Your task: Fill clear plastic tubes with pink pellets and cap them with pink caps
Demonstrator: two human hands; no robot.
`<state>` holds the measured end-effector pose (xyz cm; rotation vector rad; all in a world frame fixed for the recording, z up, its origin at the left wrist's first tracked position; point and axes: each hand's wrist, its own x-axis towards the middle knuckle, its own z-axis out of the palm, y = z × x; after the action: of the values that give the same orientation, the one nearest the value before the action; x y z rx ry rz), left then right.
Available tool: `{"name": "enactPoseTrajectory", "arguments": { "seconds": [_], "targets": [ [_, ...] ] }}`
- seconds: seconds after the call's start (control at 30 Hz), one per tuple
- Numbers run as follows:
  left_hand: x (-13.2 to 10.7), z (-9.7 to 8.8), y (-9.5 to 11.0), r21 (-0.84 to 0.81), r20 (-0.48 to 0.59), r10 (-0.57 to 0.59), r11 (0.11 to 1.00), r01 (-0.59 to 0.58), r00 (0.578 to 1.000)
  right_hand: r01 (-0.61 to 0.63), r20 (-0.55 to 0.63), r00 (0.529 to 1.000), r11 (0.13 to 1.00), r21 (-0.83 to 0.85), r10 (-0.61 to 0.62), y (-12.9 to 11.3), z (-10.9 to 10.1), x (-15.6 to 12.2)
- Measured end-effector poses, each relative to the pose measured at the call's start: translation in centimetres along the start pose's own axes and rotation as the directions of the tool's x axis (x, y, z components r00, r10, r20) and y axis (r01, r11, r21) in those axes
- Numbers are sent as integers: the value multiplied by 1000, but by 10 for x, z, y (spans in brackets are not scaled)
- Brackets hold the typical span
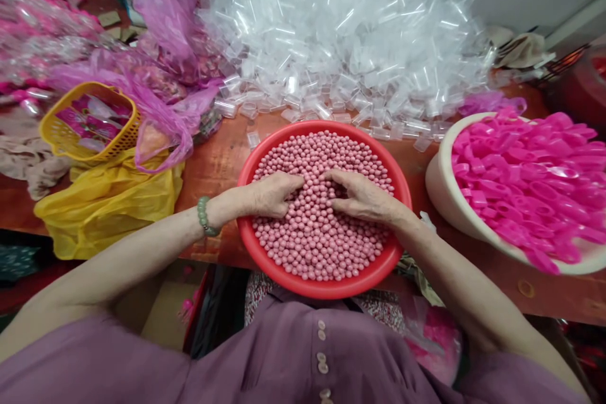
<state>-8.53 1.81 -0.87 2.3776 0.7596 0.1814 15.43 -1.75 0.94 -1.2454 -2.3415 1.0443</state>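
A round red basin [243,233] is filled with small pink balls [315,246] that look like beads or coated candies. Both hands are in it, fingertips dipping into the balls. My left hand [277,194], with a green bead bracelet [203,216] on its wrist, reaches in from the left, thumb and fingers apart. From the right comes my right hand [360,196], its thumb and forefinger spread, the other fingers partly sunk among the balls. A narrow band of balls lies between the two hands. I see neither hand gripping anything.
Behind the basin, clear plastic tubes [350,31] form a large heap. A cream tub [442,192] of bright pink plastic parts [530,183] stands at the right. Leftward are a yellow basket [120,139], a yellow bag [108,202] and purple bags [165,19] on the wooden table [213,183].
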Motion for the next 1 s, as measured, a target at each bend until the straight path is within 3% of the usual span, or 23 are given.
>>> {"name": "enactPoseTrajectory", "arguments": {
  "seconds": [0.1, 0.3, 0.47, 0.53, 0.77, 1.0],
  "targets": [
    [-2, -4, 1, -207, -75, 16, 978, -31, 997, 19, -62, 998, 997, 75, -15, -1, -3, -7],
    [-10, -8, 12, -484, -216, -34, 872, -77, 976, 16, -112, 993, 997, -70, -23, 2, -1, -13],
    [-14, -2, 25, -674, -224, -134, 737, -54, 965, 7, -88, 996, 999, -51, -11, 2, -1, -15],
    [-15, -1, 26, -692, -224, -142, 720, -55, 964, -1, -83, 997, 1000, -6, 1, 1, -1, -17],
    [-17, -2, 25, -595, -322, -150, 800, -77, 935, -57, -83, 994, 991, 125, 68, -1, 5, -19],
    [-21, 4, 44, -812, -229, -138, 574, -111, 964, -51, -109, 993, 999, 4, 51, -2, 10, -19]
  ]
}}
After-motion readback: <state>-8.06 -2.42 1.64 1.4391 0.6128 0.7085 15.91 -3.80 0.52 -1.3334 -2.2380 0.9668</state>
